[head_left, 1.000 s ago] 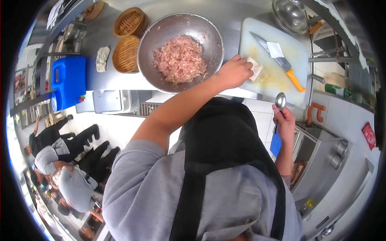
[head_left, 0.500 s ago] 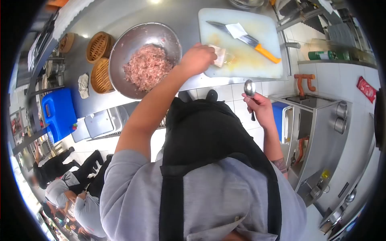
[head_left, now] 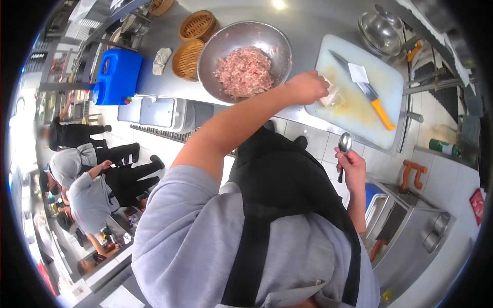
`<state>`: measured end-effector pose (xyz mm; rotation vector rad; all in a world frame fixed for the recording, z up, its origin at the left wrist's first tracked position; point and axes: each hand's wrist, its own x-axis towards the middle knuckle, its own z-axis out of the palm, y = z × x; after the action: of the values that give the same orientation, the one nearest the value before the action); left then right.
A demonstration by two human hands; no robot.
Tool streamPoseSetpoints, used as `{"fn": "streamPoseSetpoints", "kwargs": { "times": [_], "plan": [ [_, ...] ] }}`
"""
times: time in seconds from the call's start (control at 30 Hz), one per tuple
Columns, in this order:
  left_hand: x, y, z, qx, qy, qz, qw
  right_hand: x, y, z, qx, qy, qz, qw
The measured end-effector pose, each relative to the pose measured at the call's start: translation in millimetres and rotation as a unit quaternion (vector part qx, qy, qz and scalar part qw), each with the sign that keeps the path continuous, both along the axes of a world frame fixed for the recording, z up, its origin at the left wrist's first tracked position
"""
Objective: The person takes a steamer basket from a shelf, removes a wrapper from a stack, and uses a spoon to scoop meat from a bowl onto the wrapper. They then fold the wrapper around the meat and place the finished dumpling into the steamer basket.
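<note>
My left hand (head_left: 308,88) reaches over the near left edge of the white cutting board (head_left: 328,51), its fingers closed on a small pale packet (head_left: 330,95). Clear film seems to lie beside the packet. My right hand (head_left: 352,163) pinches a metal spoon (head_left: 345,142) by its handle, bowl up, in front of the board. On the board rests a knife with a yellow handle (head_left: 382,114), a white paper piece (head_left: 358,73) across its blade. Left of my left hand stands a steel bowl (head_left: 280,46) of minced meat (head_left: 244,72).
Two bamboo steamers (head_left: 197,25) (head_left: 188,59) and a crumpled cloth (head_left: 162,61) lie left of the bowl. Metal bowls (head_left: 380,33) stand behind the board. A blue container (head_left: 120,77) is at the left. Several people (head_left: 92,200) stand farther left.
The view has turned, so the counter and its objects appear farther right and the people at left show more. Both hands keep their holds, the left on the packet, the right on the spoon.
</note>
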<state>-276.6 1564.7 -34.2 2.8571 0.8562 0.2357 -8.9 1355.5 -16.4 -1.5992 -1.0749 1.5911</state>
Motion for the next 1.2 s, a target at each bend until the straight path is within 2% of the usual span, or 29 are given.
{"fn": "streamPoseSetpoints", "kwargs": {
  "times": [0.23, 0.3, 0.37, 0.43, 0.5, 0.53, 0.6, 0.63, 0.7, 0.73, 0.8, 0.83, 0.9, 0.93, 1.0, 1.03, 1.1, 1.2],
  "plan": [
    [0.6, 0.2, 5.7, -0.017, 0.025, -0.004, 1.000, 5.9, 1.0, 1.7, 0.019, 0.020, 0.000, 1.000],
    [1.3, -0.1, 3.9, -0.027, 0.027, -0.013, 0.999, 5.2, 2.0, 7.6, 0.020, -0.010, 0.009, 1.000],
    [2.4, 1.4, -1.5, -0.036, 0.027, 0.039, 0.998, 7.8, 0.5, 7.7, 0.014, -0.036, 0.020, 0.999],
    [3.5, 7.2, -8.2, -0.070, -0.099, 0.047, 0.992, 9.8, -2.6, 3.1, 0.007, -0.008, -0.009, 1.000],
    [7.3, 11.0, 0.3, -0.091, -0.163, 0.087, 0.979, 5.8, -3.4, 2.6, 0.007, 0.028, -0.033, 0.999],
    [9.3, 12.2, 1.5, -0.096, -0.163, 0.073, 0.979, 2.7, -1.8, 6.4, 0.007, 0.033, -0.043, 0.999],
    [12.7, 14.2, 5.0, -0.175, -0.235, 0.200, 0.935, -0.6, 2.5, 4.9, 0.006, 0.039, -0.062, 0.997],
    [14.3, 14.8, 12.3, -0.179, -0.233, 0.191, 0.937, -1.2, 4.8, 0.9, 0.011, 0.043, -0.061, 0.997],
    [16.6, 13.6, 23.8, -0.271, -0.225, 0.263, 0.898, -4.8, 14.2, -2.0, 0.003, 0.038, -0.067, 0.997],
    [17.9, 12.8, 23.6, -0.274, -0.221, 0.258, 0.900, -9.4, 20.7, 2.3, 0.001, 0.039, -0.073, 0.997],
    [19.0, 12.3, 22.5, -0.394, -0.355, 0.291, 0.796, -21.0, 37.3, 11.7, 0.005, 0.078, -0.112, 0.991],
    [19.1, 9.7, 25.1, -0.398, -0.352, 0.288, 0.797, -28.0, 47.4, 11.8, 0.002, 0.079, -0.117, 0.990],
    [19.3, 2.0, 31.8, -0.512, -0.463, 0.269, 0.672, -42.6, 71.3, 10.4, 0.046, 0.191, -0.196, 0.961],
    [20.1, -3.8, 36.8, -0.514, -0.462, 0.268, 0.671, -51.6, 83.1, 10.8, 0.044, 0.190, -0.199, 0.960],
    [18.8, -15.7, 46.0, -0.538, -0.499, 0.259, 0.628, -69.4, 105.1, 13.1, 0.218, 0.074, -0.197, 0.953],
    [17.8, -21.0, 48.8, -0.539, -0.500, 0.261, 0.626, -74.9, 112.5, 16.5, 0.215, 0.073, -0.194, 0.954],
    [15.5, -31.0, 54.4, -0.510, -0.488, 0.284, 0.649, -82.8, 123.1, 24.7, 0.297, -0.027, -0.155, 0.942],
    [9.7, -43.6, 62.0, -0.496, -0.529, 0.279, 0.630, -89.5, 127.9, 29.1, 0.259, 0.005, -0.137, 0.956]
  ]
}}
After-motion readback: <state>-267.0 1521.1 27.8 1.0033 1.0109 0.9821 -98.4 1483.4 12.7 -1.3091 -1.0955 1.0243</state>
